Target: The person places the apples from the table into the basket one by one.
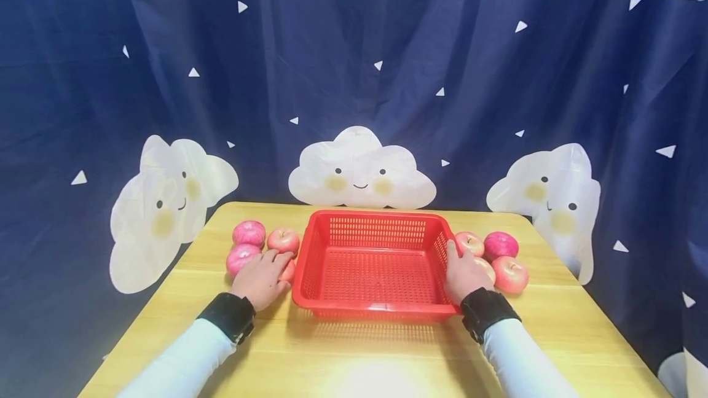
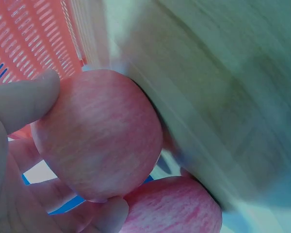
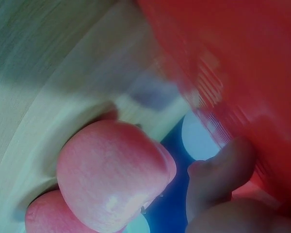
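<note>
A red plastic basket (image 1: 376,308) with slotted walls sits in the middle of the table. My left hand (image 1: 262,279) is at its left side, gripping a pink-red apple (image 2: 99,136); the thumb lies on one side and the fingers curve round the other. Another apple (image 2: 172,208) is right beside the held one. At the basket's right wall, my right hand (image 1: 466,272) holds the rim. In the right wrist view, its fingers (image 3: 223,170) lie against the red wall, apart from a nearby apple (image 3: 111,172).
More apples (image 1: 249,233) lie left of the basket, and several (image 1: 510,274) are grouped to its right, close to my right hand. The wooden table (image 1: 310,367) ends at a dark blue curtain (image 1: 332,66) with white clouds behind.
</note>
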`<action>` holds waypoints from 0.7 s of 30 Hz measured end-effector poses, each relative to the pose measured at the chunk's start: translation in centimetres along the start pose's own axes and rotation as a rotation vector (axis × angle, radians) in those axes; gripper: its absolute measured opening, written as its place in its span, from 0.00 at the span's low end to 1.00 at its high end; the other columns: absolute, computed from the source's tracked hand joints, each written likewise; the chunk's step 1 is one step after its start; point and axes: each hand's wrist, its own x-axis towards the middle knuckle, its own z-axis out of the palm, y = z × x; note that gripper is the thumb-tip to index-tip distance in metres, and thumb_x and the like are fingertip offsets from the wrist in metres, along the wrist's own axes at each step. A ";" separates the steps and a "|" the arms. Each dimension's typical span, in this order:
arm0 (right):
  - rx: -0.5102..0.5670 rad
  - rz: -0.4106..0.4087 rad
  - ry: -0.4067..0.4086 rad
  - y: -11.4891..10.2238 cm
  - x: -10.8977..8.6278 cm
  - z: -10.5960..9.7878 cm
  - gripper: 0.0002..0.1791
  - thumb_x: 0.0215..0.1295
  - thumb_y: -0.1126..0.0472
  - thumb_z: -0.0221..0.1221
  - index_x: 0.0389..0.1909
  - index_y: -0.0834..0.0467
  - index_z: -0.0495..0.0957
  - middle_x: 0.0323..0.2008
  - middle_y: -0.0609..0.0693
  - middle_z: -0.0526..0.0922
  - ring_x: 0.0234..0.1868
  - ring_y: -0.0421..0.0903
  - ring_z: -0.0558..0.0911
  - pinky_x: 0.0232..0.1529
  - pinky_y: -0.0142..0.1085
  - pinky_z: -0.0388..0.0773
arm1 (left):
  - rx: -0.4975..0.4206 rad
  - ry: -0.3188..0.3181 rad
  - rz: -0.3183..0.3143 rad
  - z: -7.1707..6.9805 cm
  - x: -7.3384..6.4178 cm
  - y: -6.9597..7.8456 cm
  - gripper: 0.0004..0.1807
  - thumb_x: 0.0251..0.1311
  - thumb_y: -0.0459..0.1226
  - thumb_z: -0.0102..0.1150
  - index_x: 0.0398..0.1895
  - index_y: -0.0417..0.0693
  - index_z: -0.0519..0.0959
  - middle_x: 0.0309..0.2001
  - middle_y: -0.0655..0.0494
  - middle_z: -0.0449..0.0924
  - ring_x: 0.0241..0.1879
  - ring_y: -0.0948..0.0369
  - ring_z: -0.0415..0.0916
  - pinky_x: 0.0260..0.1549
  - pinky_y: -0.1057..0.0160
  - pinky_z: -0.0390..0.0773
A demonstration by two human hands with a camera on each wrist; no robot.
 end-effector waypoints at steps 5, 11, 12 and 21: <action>0.026 0.004 -0.005 0.1 0.0 0.0 0.37 0.67 0.64 0.58 0.75 0.68 0.56 0.54 0.77 0.73 0.49 0.71 0.81 0.46 0.67 0.78 | 0.000 -0.013 -0.005 -0.4 -0.2 0.0 0.40 0.56 0.47 0.72 0.72 0.51 0.70 0.62 0.42 0.73 0.58 0.43 0.73 0.58 0.38 0.73; 0.054 0.022 -0.034 0.1 0.0 0.2 0.39 0.68 0.64 0.58 0.76 0.67 0.54 0.57 0.77 0.71 0.52 0.72 0.79 0.48 0.66 0.78 | 0.006 -0.011 0.003 -0.7 -0.4 0.2 0.38 0.57 0.46 0.71 0.71 0.50 0.70 0.61 0.42 0.73 0.58 0.42 0.73 0.57 0.37 0.73; 0.052 0.022 -0.033 0.1 0.0 0.2 0.39 0.68 0.64 0.59 0.76 0.67 0.55 0.57 0.77 0.71 0.52 0.71 0.79 0.48 0.66 0.78 | 0.010 -0.004 0.006 -0.8 -0.4 0.2 0.38 0.57 0.46 0.71 0.70 0.50 0.71 0.60 0.43 0.74 0.58 0.42 0.74 0.57 0.37 0.74; 0.059 0.007 -0.037 0.1 -0.1 -0.3 0.42 0.64 0.65 0.61 0.76 0.69 0.54 0.57 0.79 0.70 0.50 0.72 0.80 0.46 0.66 0.79 | 0.004 0.043 0.040 -2.1 0.2 0.5 0.42 0.56 0.47 0.73 0.74 0.53 0.67 0.58 0.46 0.73 0.55 0.44 0.75 0.53 0.39 0.78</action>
